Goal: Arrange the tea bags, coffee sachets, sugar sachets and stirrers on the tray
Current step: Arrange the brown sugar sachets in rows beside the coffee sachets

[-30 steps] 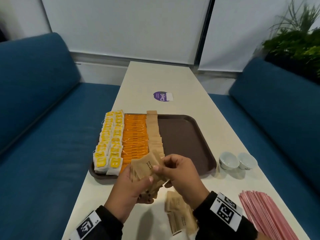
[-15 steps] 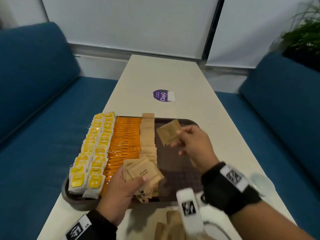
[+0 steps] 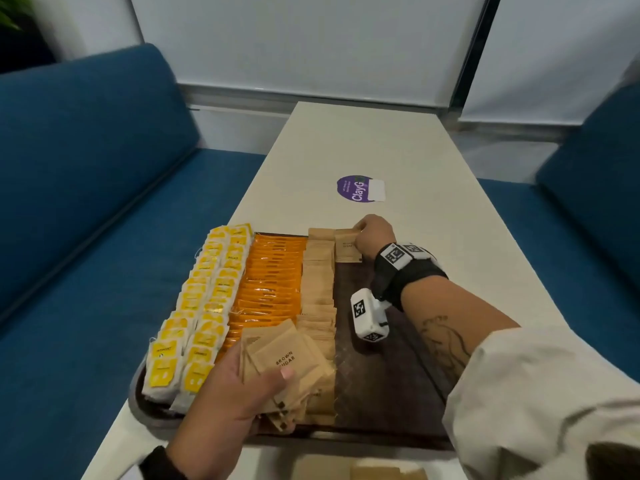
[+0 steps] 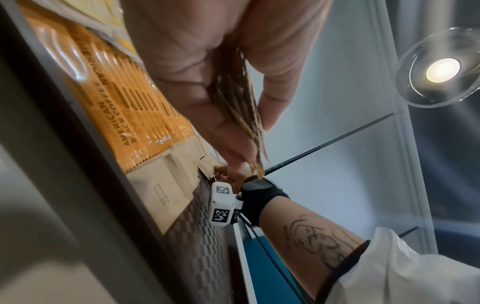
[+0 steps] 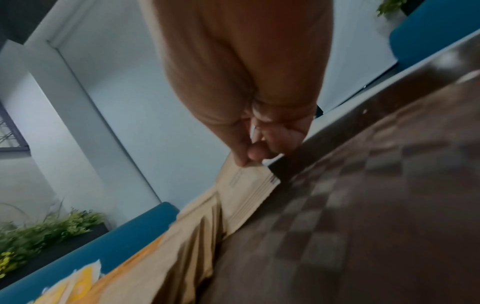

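The right hand (image 3: 375, 233) holds 1 brown sugar sachet (image 3: 347, 249) in a narrow grip, thumb and fingertips pinching its far edge, and the sachet lies at the far end of the tray (image 3: 398, 375), just beside the top of the finished sugar row (image 3: 317, 296) and apparently starting a 2nd row. In the right wrist view the sachet's lower edge seems to touch the tray's chequered floor, though blur makes that uncertain. The left hand (image 3: 235, 400) hovers over the tray's near edge with a fanned stack of sugar sachets (image 3: 287, 365) clamped between thumb and fingers, so its grip is full. To the left of the sugar row lie the orange coffee sachets (image 3: 270, 289), and beyond them 2 rows of yellow tea bags (image 3: 204, 306), some overhanging the left rim. More brown sachets lie on the bench (image 3: 415, 161) at the near edge of the head view; a purple sticker (image 3: 358, 188) sits further up. No stirrers are in view. From here the likely slip is the new sachet landing skewed or overlapping the 1st row, since it is released by 1 edge only. The loose fan in the left hand could shed sachets onto the coffee if the thumb eases. The right forearm, and the camera under its wrist, pass close to the sugar row and could nudge it.
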{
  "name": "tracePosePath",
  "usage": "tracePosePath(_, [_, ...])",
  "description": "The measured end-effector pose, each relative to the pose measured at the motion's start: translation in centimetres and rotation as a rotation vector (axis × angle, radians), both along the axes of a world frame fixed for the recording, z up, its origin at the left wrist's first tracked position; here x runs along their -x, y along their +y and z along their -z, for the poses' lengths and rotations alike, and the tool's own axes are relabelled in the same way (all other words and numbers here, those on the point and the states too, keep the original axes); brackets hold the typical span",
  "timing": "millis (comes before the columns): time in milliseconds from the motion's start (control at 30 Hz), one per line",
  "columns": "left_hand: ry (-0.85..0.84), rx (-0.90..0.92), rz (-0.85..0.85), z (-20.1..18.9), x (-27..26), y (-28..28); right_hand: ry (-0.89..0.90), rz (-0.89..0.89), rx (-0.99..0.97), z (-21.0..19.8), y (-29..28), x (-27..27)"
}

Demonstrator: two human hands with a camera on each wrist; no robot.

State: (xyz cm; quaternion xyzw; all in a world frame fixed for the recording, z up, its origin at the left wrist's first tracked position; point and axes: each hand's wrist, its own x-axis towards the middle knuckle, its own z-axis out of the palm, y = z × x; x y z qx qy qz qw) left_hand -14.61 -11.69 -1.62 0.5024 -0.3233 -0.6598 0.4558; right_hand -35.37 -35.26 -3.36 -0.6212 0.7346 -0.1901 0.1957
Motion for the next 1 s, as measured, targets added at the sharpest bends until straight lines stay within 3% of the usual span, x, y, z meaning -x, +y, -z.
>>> tracePosePath(200, [-0.008, -0.031, -0.003, 0.8, -0.4, 0.2, 0.005, 0.092, -0.008, 0.7, -0.8, -0.2])
tracePosePath(333, [0.006, -0.010, 0.026, 0.5, -0.3, 0.4, -0.191, 0.127, 0.049, -1.0, 1.2, 0.1])
tracePosePath(400, [0.014, -0.002, 0.024, 0.3, -0.4, 0.5, -0.250, -0.001, 0.020, -3.3, 3.5, -0.2])
tracePosePath(533, [0.024, 0.027, 0.044, -0.3, 0.0, 1.3, -0.234, -0.509, -0.326, -8.3, 10.7, -2.2])
tracePosePath(633, [0.007, 0.064, 0.076, -0.9, 0.4, 1.7, -0.272, -0.679, -0.492, -9.7, 15.4, -3.7])
tracePosePath(767, [-0.022, 0.086, 0.107, -0.9, 0.5, 2.1, -0.238, -0.621, -0.465, -8.7, 18.8, -4.4])
tracePosePath(900, [-0.012, 0.100, 0.132, -0.9, 0.4, 2.4, -0.459, -0.520, -0.462, -8.4, 20.2, -3.7])
tracePosePath(1000, [0.008, 0.101, 0.135, -0.8, 0.2, 2.4, -0.497, -0.478, -0.436, -8.5, 20.4, -3.3])
